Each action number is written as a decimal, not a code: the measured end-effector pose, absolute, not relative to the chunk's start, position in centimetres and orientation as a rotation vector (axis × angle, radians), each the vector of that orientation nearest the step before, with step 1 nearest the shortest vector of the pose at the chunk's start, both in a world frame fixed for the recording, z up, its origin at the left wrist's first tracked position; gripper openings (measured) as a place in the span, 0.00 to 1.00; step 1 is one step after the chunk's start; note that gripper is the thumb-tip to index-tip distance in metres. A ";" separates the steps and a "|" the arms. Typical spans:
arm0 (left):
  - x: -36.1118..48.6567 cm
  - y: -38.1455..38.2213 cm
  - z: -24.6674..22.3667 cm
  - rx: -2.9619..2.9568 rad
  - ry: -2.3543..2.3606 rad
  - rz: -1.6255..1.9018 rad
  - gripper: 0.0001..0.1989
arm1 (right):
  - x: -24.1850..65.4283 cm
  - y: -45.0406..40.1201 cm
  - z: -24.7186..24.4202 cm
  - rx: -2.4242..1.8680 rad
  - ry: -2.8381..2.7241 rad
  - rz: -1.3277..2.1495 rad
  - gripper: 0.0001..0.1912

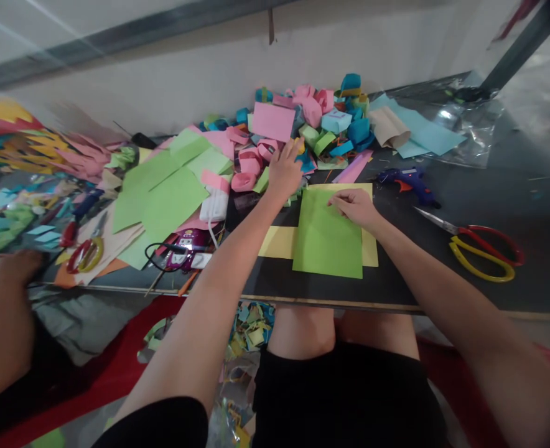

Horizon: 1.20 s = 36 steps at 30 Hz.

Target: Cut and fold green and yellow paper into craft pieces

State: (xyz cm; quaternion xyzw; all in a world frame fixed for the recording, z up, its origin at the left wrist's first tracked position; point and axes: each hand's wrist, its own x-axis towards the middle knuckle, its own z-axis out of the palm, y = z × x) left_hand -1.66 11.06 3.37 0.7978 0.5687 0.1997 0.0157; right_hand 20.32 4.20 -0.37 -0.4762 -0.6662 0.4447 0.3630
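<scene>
My left hand (285, 167) reaches over the heap of folded and curled paper pieces (312, 109), its fingers stretched out. Its fingertips are at a small yellow piece (299, 147), beside a flat pink card (274, 121); I cannot tell if they touch it. My right hand (355, 206) is above the upper right part of a green paper sheet (328, 239), thumb and fingers pressed together. Whatever is in that pinch, if anything, is too small to make out. Under the green sheet lies yellow paper (277, 242), showing at its left, top and right.
To the right lie a blue glue gun (410, 184) and scissors (478, 249) with red and yellow handles. Left are green sheets (167, 186), a white power strip (214, 204), a purple device (191, 247) and more scissors (88, 252). Another person's arm (7, 311) is at far left.
</scene>
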 end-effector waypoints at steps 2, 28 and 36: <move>-0.9 11.7 2.7 2.513 1.811 0.507 0.21 | 20.3 4.1 -0.3 -1.221 -1.728 1.129 0.14; -0.4 3.0 0.9 3.098 0.715 0.587 0.14 | 20.4 4.5 -0.8 -1.177 -1.353 1.232 0.29; -0.3 3.3 -0.4 2.800 1.076 1.197 0.18 | 20.6 4.8 -1.6 -1.198 -1.312 1.236 0.21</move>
